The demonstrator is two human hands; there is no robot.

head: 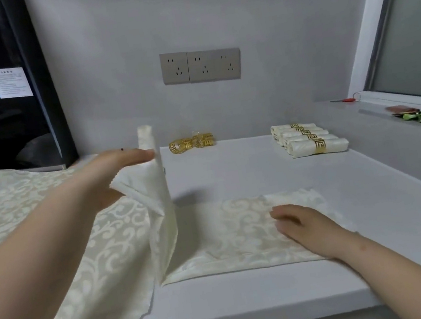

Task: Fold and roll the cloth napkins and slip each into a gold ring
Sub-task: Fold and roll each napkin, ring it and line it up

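1 cream patterned napkin (pixel 238 235) lies folded into a long strip at the front, its left end lifted upright. More cloths (pixel 33 215) lie spread flat on its left. Loose gold rings (pixel 191 143) sit at the back; ringed rolled napkins (pixel 311 140) lie in a row back right.

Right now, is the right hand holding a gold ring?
No, the right hand lies flat on the cream patterned cloth napkin, away from the gold rings.

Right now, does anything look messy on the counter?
Nothing is spilled or broken. Only the loose napkin pile on the left lies rumpled, its wavy corner near the front edge of the counter. The rolled napkins sit in a neat row.
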